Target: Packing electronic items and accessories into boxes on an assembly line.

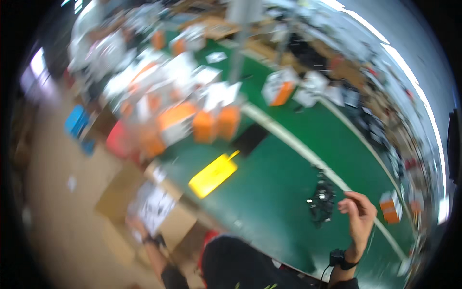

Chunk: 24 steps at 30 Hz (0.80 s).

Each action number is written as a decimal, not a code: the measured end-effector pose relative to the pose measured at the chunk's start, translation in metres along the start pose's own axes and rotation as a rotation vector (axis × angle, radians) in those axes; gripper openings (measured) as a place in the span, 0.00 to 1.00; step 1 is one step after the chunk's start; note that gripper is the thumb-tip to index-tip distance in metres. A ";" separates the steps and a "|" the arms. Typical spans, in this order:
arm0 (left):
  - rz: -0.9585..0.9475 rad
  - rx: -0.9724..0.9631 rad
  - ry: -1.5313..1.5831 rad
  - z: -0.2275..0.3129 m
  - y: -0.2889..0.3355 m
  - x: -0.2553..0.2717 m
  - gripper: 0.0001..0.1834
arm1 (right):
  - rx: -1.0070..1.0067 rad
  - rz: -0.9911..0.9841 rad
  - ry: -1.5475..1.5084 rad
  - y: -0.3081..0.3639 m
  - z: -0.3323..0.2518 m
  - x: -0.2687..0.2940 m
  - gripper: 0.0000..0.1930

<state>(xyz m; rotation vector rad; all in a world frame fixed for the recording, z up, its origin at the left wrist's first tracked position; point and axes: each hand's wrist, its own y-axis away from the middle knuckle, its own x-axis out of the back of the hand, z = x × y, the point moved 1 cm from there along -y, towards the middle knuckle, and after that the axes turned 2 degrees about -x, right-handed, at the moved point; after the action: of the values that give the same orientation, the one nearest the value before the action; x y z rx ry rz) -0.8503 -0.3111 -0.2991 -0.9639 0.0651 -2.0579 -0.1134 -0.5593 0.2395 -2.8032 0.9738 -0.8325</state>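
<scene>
"Blur softens the lower left, so where does the left grip (137, 229) sit?"

"Between seven and eight o'clock from the middle of the view, at the open brown cardboard box (180, 224). It is by the edge of a flat white packet with dark print (153, 207), which lies in or over the opening. I cannot tell whether the fingers are grasping it."

"And the right grip (358, 214)?"

"Out at four o'clock, over the dark green, smooth-topped counter (279, 197). Its fingers are half curled but released, with nothing visible between them. A tangled black bundle of cables with shiny bits (323, 200) lies near it, toward nine or ten o'clock from the fingers."

"How would you handle that packet well?"

"By its edge, I'd say: thumb on one face, fingers on the other, kept level so that no corner bends against the cardboard. The spread flap at the box's ten o'clock looks the likeliest to catch it."

"Any use for the free side?"

"Steadying the box's rim would help, since pushing from one side could shift it. I'd watch the black wrist device with a thin cord (342, 259); that loop could snag on the cables."

"And the bright yellow flat piece with a narrow tab (213, 176)?"

"On the counter, at two o'clock from the box, well apart from both grips."
</scene>
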 end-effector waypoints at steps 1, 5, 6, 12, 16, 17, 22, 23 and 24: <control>0.024 -0.035 0.095 0.018 0.010 0.008 0.25 | -0.013 -0.003 0.027 -0.005 0.004 -0.004 0.13; 0.100 0.055 0.675 0.332 0.118 0.043 0.17 | 0.021 0.149 0.515 -0.024 0.025 0.040 0.13; 0.126 0.008 0.687 0.392 0.113 0.081 0.17 | -0.025 0.048 0.571 -0.034 0.039 0.040 0.13; -1.049 -0.772 1.004 0.670 0.175 0.121 0.18 | 0.045 -0.145 0.600 -0.094 0.172 0.073 0.16; -1.679 -0.756 0.921 0.782 0.250 0.012 0.37 | -0.106 -0.124 0.731 -0.106 0.214 0.070 0.20; -1.669 -0.807 0.867 0.806 0.266 -0.028 0.39 | -0.201 -0.180 0.798 -0.105 0.229 0.061 0.22; -1.411 -0.857 0.716 0.922 0.343 -0.196 0.65 | -0.122 -0.237 0.660 -0.106 0.241 0.049 0.15; -1.311 -0.864 0.679 0.934 0.337 -0.233 0.70 | -0.123 -0.236 0.584 -0.110 0.231 0.046 0.14; -1.204 -0.850 0.668 0.944 0.330 -0.269 0.71 | -0.080 -0.263 0.532 -0.112 0.217 0.047 0.14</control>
<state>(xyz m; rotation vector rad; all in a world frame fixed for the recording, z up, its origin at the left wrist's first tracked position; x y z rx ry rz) 0.0827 -0.0677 0.0795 -0.7672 0.9818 -3.5513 0.0904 -0.5232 0.1017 -2.8722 0.6920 -1.6680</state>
